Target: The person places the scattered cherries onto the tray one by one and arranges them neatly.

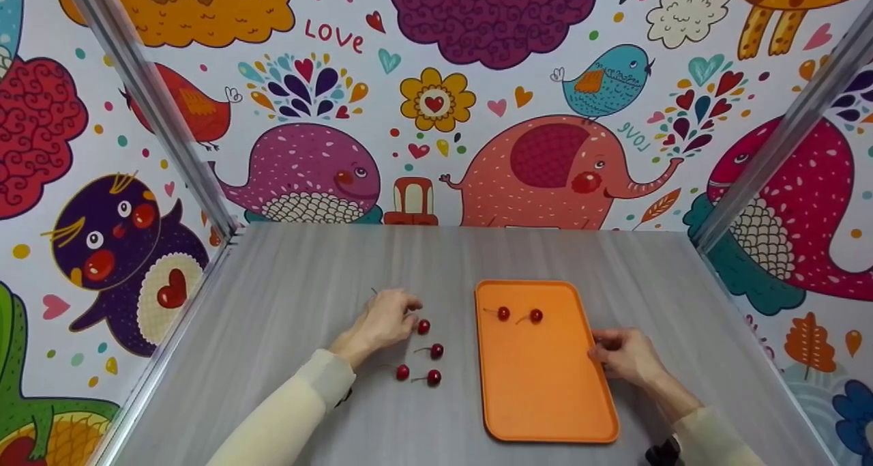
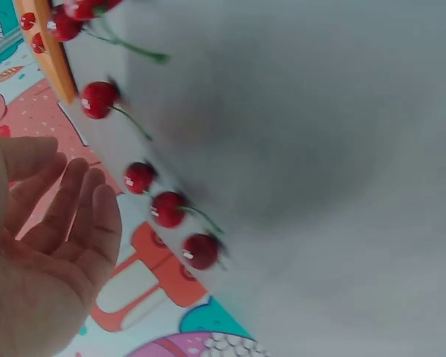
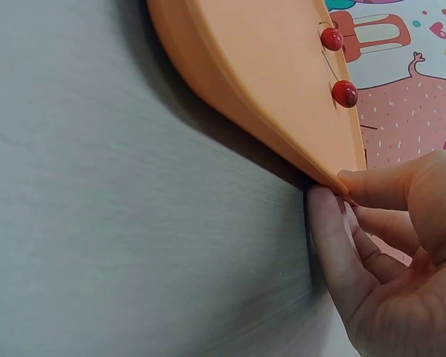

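Left of the orange tray (image 1: 545,381), the left hand (image 1: 387,318), grip loosely wide, hovers near cherries (image 1: 437,351), while the right hand (image 1: 633,357) pinches the tray.

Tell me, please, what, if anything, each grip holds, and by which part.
The right grip pinches the orange tray by the rim of its right long side. The left grip holds nothing.

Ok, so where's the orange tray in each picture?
Head: the orange tray is right of centre, in the lower half.
Left wrist: only a strip of the orange tray shows, in the top left corner.
Right wrist: the orange tray is in the upper middle, cut off at the top, with the right hand pinching its edge.
Shared landmark: the two red cherries lying on it show in all three views.
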`<action>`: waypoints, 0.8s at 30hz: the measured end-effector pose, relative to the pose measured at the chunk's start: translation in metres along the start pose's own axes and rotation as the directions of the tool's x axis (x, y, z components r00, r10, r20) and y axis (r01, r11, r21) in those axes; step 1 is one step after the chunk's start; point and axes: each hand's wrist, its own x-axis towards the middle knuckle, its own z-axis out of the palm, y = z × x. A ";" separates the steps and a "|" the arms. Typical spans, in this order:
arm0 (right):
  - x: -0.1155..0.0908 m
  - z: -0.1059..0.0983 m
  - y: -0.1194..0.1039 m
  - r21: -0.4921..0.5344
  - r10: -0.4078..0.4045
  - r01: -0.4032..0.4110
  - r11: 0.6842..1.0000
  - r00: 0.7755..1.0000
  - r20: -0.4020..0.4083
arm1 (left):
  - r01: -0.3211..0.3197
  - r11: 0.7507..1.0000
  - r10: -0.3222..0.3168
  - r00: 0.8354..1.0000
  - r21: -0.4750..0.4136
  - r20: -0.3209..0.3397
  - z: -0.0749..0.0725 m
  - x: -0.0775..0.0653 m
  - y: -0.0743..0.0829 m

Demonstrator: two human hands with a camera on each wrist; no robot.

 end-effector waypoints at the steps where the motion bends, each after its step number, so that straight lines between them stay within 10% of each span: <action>1: 0.000 0.000 0.000 -0.004 -0.001 0.001 1.000 1.000 -0.005 | 0.007 1.000 -0.007 1.000 0.009 -0.005 0.000 -0.002 -0.003; 15: 0.001 0.000 0.000 -0.005 -0.014 0.014 1.000 1.000 -0.002 | -0.007 0.992 0.005 1.000 0.128 0.014 0.014 -0.013 -0.028; 24: 0.000 0.000 0.000 -0.021 -0.008 0.008 1.000 1.000 -0.009 | 0.019 0.981 -0.027 0.999 0.195 0.035 0.018 -0.007 -0.016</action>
